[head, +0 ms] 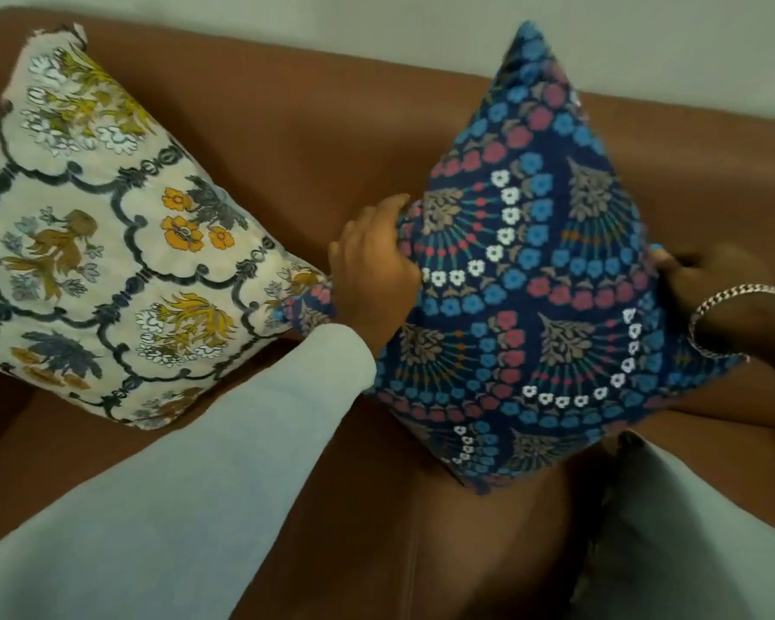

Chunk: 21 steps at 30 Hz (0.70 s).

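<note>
A dark blue cushion (542, 279) with blue, pink and white flower rings stands on one corner on the brown sofa (323, 140), tilted like a diamond. My left hand (372, 261) grips its left edge, fingers curled round the fabric. At the cushion's right corner my right hand (708, 279), with a silver bracelet on the wrist, holds the edge; it is blurred and partly behind the cushion. A cream cushion (108, 243) with yellow, orange and grey flowers leans in the sofa's left corner, its right corner touching the blue one.
A pale wall (376, 20) runs behind the sofa back. The seat's front edge shows below the blue cushion. A grey fabric shape (672, 530), perhaps another cushion or my clothing, fills the lower right.
</note>
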### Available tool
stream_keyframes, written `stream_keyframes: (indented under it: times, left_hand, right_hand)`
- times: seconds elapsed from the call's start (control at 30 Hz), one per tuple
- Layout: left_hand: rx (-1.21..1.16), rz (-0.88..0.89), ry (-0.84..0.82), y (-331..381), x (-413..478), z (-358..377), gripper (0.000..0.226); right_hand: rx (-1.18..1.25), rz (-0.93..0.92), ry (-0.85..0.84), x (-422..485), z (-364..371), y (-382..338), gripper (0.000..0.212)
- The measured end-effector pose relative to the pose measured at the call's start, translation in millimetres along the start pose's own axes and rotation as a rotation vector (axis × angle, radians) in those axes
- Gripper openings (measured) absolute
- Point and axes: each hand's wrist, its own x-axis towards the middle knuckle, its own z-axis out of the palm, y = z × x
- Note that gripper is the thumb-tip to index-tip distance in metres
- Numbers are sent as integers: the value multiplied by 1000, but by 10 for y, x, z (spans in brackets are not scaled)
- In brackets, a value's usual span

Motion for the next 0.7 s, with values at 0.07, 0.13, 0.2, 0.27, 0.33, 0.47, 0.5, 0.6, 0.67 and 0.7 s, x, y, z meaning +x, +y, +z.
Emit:
stream_keyframes:
  times: [0.07,0.13,0.2,0.27,0.33,0.47,0.5,0.6,0.67,0.7]
  left_hand:
    - [9,15,45,61,47,68,44]
    - [23,-19,103,122,44,143,34]
    - [3,-49,176,231,-39,224,31]
    - [-23,-50,198,373,-193,309,34]
    - [-44,-51,173,492,-384,381,41]
    - [46,-66,98,707,-845,538,51]
    - [56,-72,87,760,-983,594,54]
    - [31,-80,35,911,-1414,773,61]
    - [5,-75,-22,1007,-1750,884,61]
    - [-15,-62,-68,1052,-1961,938,61]
  right_hand:
    - [72,-16,-34,-107,30,-99,42]
    - [99,-55,21,-202,132,-152,37]
    - [143,-23,70,-312,218,-195,35]
    - [207,-12,97,-371,304,-164,34]
    - [319,-5,126,-389,242,-85,29]
    - [478,-224,65,-518,67,137,21]
    - [471,-286,34,-597,43,234,29]
    - [432,-383,-23,-988,60,673,45]
    - [379,-395,-101,-1365,100,1041,47]
    - [330,-390,-135,-1589,116,1255,46]
